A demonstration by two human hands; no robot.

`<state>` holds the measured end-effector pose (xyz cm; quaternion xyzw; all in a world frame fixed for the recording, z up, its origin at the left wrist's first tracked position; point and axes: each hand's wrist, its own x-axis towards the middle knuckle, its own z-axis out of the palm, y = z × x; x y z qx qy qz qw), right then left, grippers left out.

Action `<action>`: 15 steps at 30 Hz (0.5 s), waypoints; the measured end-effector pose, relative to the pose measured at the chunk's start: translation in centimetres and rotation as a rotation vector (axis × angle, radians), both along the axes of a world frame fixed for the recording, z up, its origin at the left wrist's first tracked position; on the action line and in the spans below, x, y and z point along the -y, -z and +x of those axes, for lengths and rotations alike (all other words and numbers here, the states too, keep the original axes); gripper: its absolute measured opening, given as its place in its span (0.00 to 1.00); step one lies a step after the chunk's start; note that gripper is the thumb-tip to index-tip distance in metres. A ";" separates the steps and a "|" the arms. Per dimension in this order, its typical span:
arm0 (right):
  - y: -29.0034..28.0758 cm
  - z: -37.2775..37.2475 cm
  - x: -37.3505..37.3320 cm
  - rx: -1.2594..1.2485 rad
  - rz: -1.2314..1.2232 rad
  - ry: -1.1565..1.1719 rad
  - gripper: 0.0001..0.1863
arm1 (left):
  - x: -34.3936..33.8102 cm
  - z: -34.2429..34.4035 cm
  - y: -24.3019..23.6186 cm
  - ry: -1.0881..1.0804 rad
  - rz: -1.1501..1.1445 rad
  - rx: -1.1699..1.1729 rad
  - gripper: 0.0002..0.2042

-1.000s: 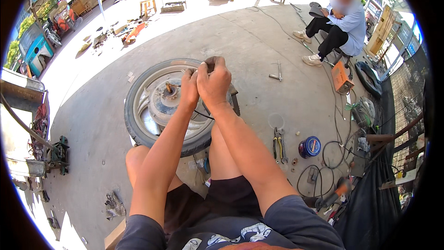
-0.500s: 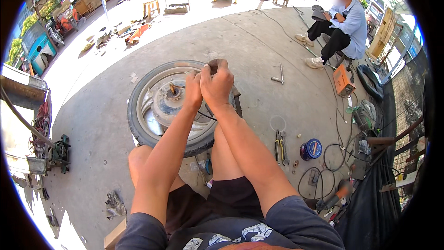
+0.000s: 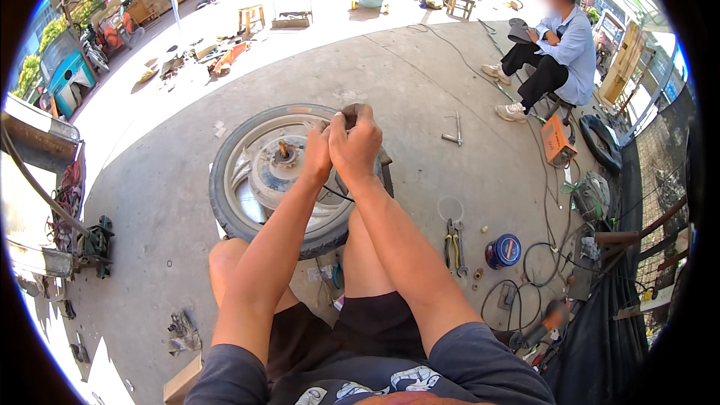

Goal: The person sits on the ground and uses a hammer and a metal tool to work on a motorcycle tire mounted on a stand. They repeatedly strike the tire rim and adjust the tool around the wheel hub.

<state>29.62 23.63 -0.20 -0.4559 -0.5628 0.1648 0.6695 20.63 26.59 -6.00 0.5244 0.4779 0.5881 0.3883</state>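
Note:
A scooter-type wheel [image 3: 225, 180] with a black tyre and a dirty metal hub [image 3: 274, 176] lies flat in front of my knees. From the hub's centre sticks up a brownish axle end [image 3: 283, 150]. Over the wheel's right side, my left hand [image 3: 319, 154] and my right hand [image 3: 355, 142] are side by side, touching, with fingers closed in a pinch. Whatever they hold is hidden by the fingers. A thin black cable [image 3: 337, 193] shows between my forearms, and its ends are out of sight.
Pliers [image 3: 448, 245] and a wrench [image 3: 460, 247] lie on the ground at right, near a blue round tub [image 3: 503, 251]. A T-shaped tool [image 3: 455, 133] lies farther off. Beyond an orange box [image 3: 558, 141] and loose cables, a person [image 3: 574, 52] sits on a low stool.
The view has shifted slightly, so the scene sits a little lower. My hands stay together over the wheel, with only a small movement of the fingers.

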 end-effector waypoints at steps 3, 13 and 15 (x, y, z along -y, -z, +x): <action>-0.2 -0.3 0.1 -0.005 -0.006 -0.017 0.07 | 0.8 1.5 0.6 -0.230 0.066 0.100 0.17; 0.5 -0.7 0.7 -0.009 -0.004 -0.007 0.07 | -0.1 -1.3 1.8 -0.110 0.386 -0.541 0.13; 0.4 -0.8 0.6 -0.011 0.012 -0.002 0.07 | -0.4 -1.1 1.9 -0.147 0.322 -0.478 0.14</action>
